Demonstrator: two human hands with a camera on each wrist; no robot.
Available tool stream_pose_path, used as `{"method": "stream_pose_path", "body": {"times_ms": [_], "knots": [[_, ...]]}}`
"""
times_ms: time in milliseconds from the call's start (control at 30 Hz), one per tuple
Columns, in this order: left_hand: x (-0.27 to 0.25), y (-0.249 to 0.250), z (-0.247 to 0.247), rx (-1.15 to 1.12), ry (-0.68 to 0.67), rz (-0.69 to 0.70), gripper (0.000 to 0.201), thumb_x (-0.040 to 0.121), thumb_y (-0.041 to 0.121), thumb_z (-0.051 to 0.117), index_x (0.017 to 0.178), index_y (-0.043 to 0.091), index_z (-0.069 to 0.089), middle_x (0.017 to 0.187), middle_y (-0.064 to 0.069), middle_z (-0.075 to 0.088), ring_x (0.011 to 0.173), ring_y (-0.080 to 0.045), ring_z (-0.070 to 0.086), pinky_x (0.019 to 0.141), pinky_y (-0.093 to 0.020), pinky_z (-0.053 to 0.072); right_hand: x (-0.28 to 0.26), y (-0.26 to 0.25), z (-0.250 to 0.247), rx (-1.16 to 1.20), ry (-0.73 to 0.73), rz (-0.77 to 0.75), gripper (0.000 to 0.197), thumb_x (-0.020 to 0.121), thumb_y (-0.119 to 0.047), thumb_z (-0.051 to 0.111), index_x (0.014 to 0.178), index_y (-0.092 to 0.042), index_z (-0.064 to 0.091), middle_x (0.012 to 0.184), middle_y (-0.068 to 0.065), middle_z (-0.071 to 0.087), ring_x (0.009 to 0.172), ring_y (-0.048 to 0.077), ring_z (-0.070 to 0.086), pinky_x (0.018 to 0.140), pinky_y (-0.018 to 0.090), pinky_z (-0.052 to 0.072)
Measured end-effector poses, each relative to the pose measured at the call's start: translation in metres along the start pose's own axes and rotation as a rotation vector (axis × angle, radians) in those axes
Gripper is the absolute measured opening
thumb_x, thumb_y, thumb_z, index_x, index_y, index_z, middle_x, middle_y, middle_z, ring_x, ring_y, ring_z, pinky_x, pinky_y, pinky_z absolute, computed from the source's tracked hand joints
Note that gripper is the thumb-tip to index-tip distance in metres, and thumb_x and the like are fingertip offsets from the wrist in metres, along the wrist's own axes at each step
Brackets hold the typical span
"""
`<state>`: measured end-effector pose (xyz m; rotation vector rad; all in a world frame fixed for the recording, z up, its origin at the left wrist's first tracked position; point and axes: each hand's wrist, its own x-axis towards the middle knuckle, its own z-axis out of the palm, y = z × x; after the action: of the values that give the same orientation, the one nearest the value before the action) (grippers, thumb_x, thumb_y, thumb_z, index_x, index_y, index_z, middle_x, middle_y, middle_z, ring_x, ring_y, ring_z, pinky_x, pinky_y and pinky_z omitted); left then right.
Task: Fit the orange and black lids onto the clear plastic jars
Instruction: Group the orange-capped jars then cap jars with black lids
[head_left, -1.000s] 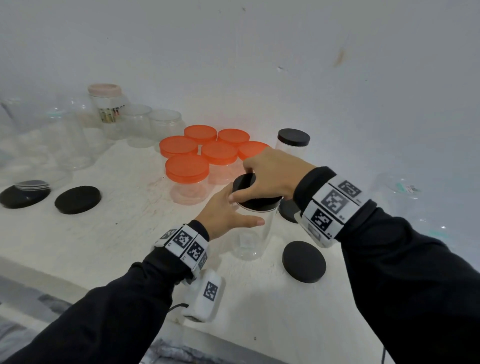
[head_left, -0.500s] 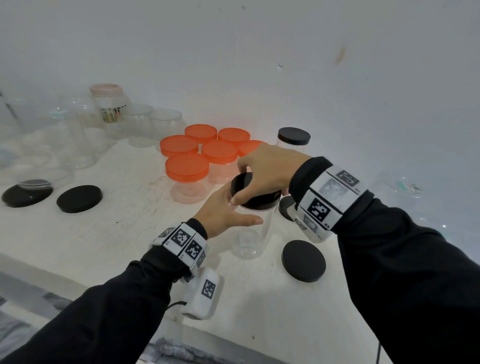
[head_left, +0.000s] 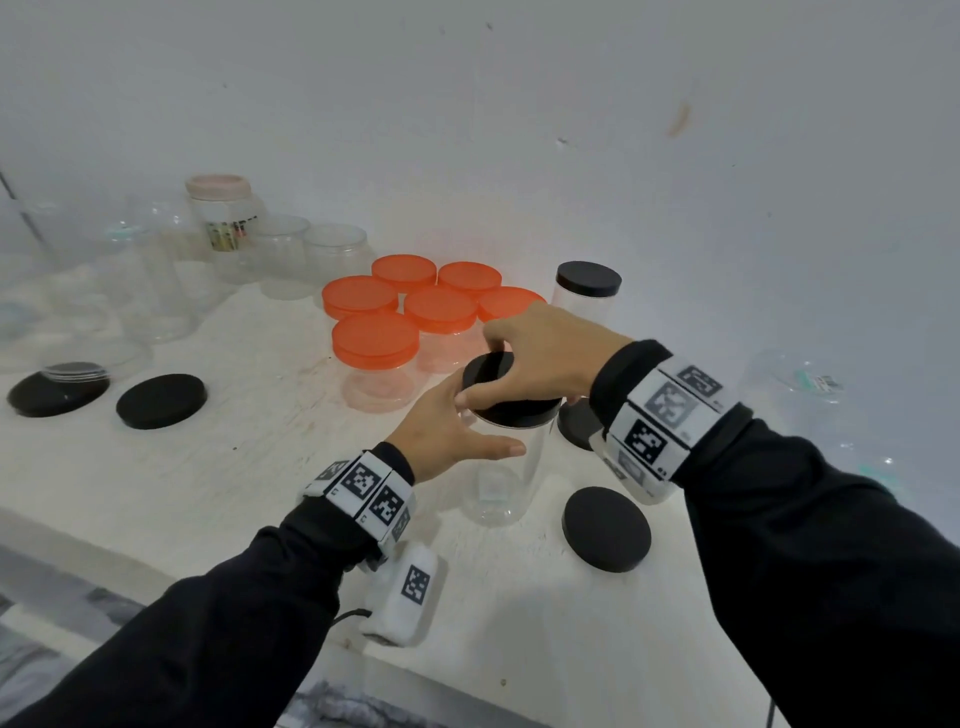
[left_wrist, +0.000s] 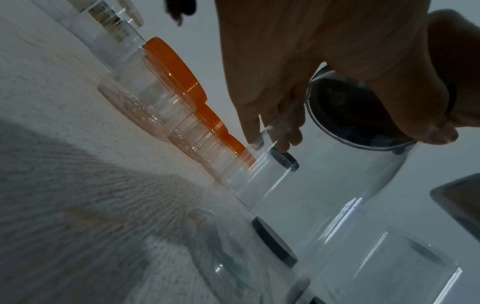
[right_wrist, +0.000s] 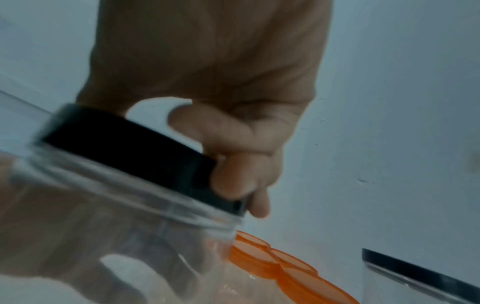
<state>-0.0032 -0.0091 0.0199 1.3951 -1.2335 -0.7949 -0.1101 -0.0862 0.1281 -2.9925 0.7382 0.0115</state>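
Observation:
A tall clear jar stands on the white table near its front. My left hand is wrapped around the jar's upper wall, thumb across the front. A black lid sits on the jar's mouth, and my right hand grips it from above by the rim. The right wrist view shows the fingers curled over the black lid. In the left wrist view the lidded jar is seen from below. Several orange-lidded jars stand just behind.
Loose black lids lie at the front right, behind the jar and at the left. A black-lidded jar stands at the back by the wall. Several lidless clear jars crowd the back left; more clear plastic lies right.
My right hand has turned on the black lid, the wrist swinging a little toward me. The jar and my left hand have stayed where they were.

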Motion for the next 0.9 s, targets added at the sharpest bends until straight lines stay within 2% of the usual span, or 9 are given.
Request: {"method": "stream_pose_path", "body": {"times_ms": [100,200,300,400,467,533,667,800,900], "knots": [[-0.001,0.000,0.000,0.006,-0.007,-0.004,0.070,0.064,0.009,0.081,0.122,0.026,0.046,0.110,0.017,0.057,0.093,0.020,0.052,0.073,0.003,0.040,-0.003,0.001,-0.006,-0.110,-0.107,0.031,0.067,0.077,-0.070,0.051,0.120,-0.019,0.052,0.103,0.003,0.058,0.089,0.018,0.053,0.067,0.025,0.044],[-0.001,0.001,-0.001,0.033,-0.012,0.004,0.067,0.063,0.011,0.083,0.114,0.034,0.046,0.112,0.017,0.059,0.101,0.015,0.053,0.080,-0.002,0.042,-0.002,0.003,-0.020,-0.034,-0.360,-0.056,0.074,0.074,-0.054,0.069,0.138,-0.039,0.032,0.123,-0.002,0.042,0.112,0.020,0.045,0.094,0.038,0.045],[-0.001,0.001,-0.001,0.029,0.001,0.002,0.067,0.062,0.012,0.084,0.115,0.030,0.046,0.111,0.017,0.059,0.101,0.015,0.053,0.082,-0.003,0.042,-0.001,0.003,-0.018,0.014,-0.293,-0.074,0.062,0.072,-0.042,0.075,0.126,-0.036,0.044,0.103,-0.005,0.046,0.097,0.016,0.050,0.079,0.030,0.050],[-0.002,0.000,0.001,0.016,0.005,0.007,0.070,0.063,0.011,0.082,0.120,0.026,0.045,0.111,0.016,0.058,0.097,0.017,0.053,0.076,0.001,0.041,-0.002,-0.004,-0.003,-0.026,-0.089,0.009,0.053,0.075,-0.059,0.064,0.111,-0.022,0.052,0.087,-0.002,0.052,0.077,0.014,0.051,0.057,0.023,0.041],[-0.002,0.000,0.001,-0.005,0.008,0.005,0.071,0.064,0.009,0.081,0.122,0.027,0.044,0.112,0.017,0.058,0.096,0.018,0.052,0.075,0.002,0.040,-0.001,-0.005,0.001,-0.101,-0.024,0.033,0.059,0.076,-0.066,0.056,0.110,-0.019,0.054,0.086,-0.002,0.055,0.079,0.016,0.053,0.059,0.024,0.040],[-0.002,0.000,0.000,0.005,-0.003,0.000,0.071,0.063,0.011,0.082,0.121,0.029,0.045,0.113,0.016,0.058,0.100,0.015,0.053,0.078,0.000,0.041,-0.002,-0.002,-0.008,-0.092,-0.160,0.011,0.065,0.077,-0.066,0.056,0.125,-0.024,0.048,0.102,-0.003,0.057,0.092,0.016,0.053,0.071,0.025,0.043],[-0.002,0.003,-0.002,0.035,-0.023,-0.006,0.064,0.063,0.012,0.083,0.110,0.038,0.047,0.112,0.017,0.059,0.106,0.012,0.052,0.089,-0.010,0.042,-0.005,0.002,-0.027,-0.018,-0.391,-0.128,0.074,0.074,-0.035,0.075,0.137,-0.038,0.036,0.109,-0.013,0.040,0.110,0.015,0.045,0.093,0.032,0.044],[-0.003,0.003,0.001,0.007,-0.003,0.004,0.064,0.062,0.010,0.083,0.109,0.036,0.048,0.110,0.017,0.059,0.101,0.014,0.053,0.085,-0.005,0.043,0.000,0.005,-0.015,0.041,-0.244,-0.075,0.063,0.063,-0.047,0.078,0.119,-0.037,0.050,0.107,-0.005,0.055,0.092,0.019,0.059,0.074,0.035,0.056],[-0.002,0.000,0.002,-0.009,0.006,0.002,0.069,0.061,0.012,0.085,0.114,0.032,0.047,0.112,0.014,0.060,0.100,0.013,0.055,0.076,-0.001,0.042,-0.002,-0.001,-0.004,-0.043,-0.064,-0.012,0.056,0.072,-0.060,0.066,0.107,-0.018,0.057,0.085,-0.001,0.057,0.069,0.012,0.054,0.050,0.022,0.042]]}}
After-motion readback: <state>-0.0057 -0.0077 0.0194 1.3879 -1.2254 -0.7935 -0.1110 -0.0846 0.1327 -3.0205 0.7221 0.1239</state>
